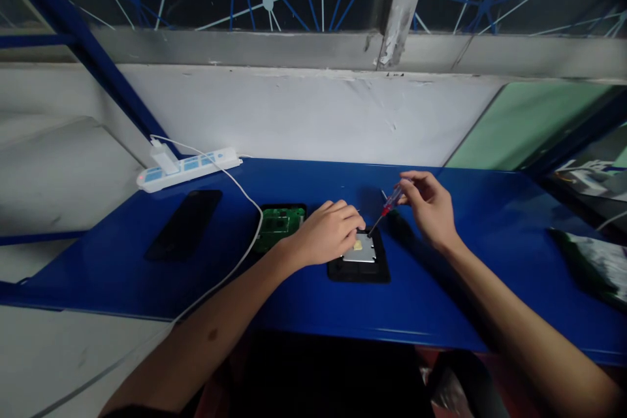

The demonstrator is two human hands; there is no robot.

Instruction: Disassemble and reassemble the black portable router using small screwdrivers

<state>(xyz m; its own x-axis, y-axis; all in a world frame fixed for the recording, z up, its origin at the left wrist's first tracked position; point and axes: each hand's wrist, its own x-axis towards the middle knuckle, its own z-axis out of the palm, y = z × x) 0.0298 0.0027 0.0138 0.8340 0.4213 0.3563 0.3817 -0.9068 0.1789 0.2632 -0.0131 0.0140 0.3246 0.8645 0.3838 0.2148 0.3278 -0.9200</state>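
In my right hand (427,206) is a screwdriver (394,197) with a clear and red handle, pinched between thumb and fingers. Its shaft slants down to the left, and the tip meets the upper right corner of a silver metal plate (365,253). This plate, with a small yellowish square on it, sits in a black casing (360,272) lying on the table. Curled over the casing's upper left part is my left hand (328,232), its fingers closed and holding it. Left of that hand, a green circuit board (279,223) lies in another black housing, partly covered by my wrist.
A white power strip (196,168) with a plugged-in charger stands at the back left. Its white cable (245,192) runs across the table beside the circuit board and past my left arm. A black phone (185,225) lies left. A silvery bag (595,264) is at far right on the blue table (318,313).
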